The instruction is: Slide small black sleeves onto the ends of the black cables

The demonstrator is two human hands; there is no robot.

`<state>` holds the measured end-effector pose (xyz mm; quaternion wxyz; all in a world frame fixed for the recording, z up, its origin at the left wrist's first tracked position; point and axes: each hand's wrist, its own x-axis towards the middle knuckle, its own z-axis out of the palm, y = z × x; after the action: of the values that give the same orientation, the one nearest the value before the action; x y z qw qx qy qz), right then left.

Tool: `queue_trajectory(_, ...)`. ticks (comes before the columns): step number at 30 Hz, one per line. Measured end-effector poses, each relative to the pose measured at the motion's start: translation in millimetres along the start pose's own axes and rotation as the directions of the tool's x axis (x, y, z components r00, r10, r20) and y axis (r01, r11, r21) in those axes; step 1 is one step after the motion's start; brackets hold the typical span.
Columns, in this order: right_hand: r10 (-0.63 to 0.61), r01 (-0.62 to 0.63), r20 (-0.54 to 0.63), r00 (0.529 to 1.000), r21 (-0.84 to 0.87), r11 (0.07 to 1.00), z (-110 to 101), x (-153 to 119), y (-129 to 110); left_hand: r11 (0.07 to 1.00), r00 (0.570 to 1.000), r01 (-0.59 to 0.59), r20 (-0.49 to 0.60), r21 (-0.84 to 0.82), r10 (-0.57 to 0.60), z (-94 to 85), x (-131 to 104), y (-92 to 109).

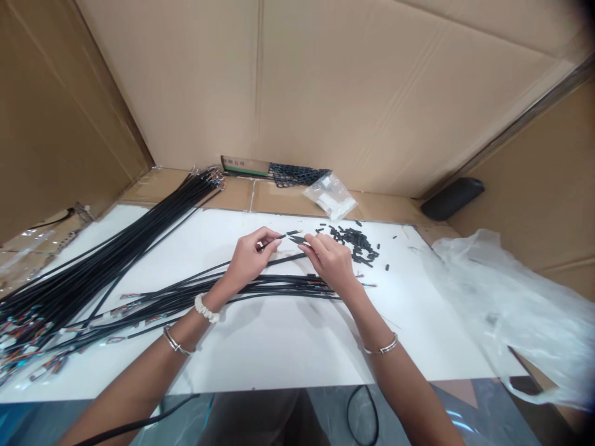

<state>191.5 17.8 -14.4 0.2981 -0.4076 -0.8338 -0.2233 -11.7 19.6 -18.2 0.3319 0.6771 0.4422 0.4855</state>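
Observation:
My left hand (pixel 253 253) pinches a thin black cable (pixel 277 239) near its end, over the middle of the white table (pixel 288 347). A short black sleeve (pixel 292 233) sits around the cable end, with fine wire tips just past it. Between thumb and fingers, my right hand (pixel 329 255) grips dark pointed tweezers (pixel 297 240). Their points face left, close beside the cable end; whether they touch it I cannot tell. Beneath both hands lies a loose bundle of black cables (pixel 274 284). Several small black sleeves (pixel 356 240) are heaped right of my right hand.
A thick bundle of black cables (pixel 125 241) with coloured wire ends runs along the left. At the back lie a clear plastic bag (pixel 331 197) and black netting (pixel 297 175). A black roll (pixel 453 198) and crumpled plastic (pixel 506 297) are at right. Cardboard walls (pixel 325 80) surround the table.

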Motion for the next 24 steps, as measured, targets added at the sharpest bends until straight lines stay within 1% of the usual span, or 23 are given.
queue_trajectory(9,0.037,-0.036,-0.020,0.999,0.042,0.998,4.2,-0.2,-2.3,1.000,1.000,0.010,0.015,-0.012,-0.010,2.5,-1.5,-0.4)
queue_trajectory(20,0.103,-0.102,0.001,0.995,0.158,0.982,6.3,-1.1,-6.3,0.998,0.999,-0.043,-0.005,0.049,0.044,2.9,-3.0,1.3)
queue_trajectory(24,0.115,-0.112,-0.003,0.993,0.192,0.975,5.9,0.2,-8.9,0.997,0.999,-0.046,-0.015,0.063,0.047,4.0,-3.8,1.0)
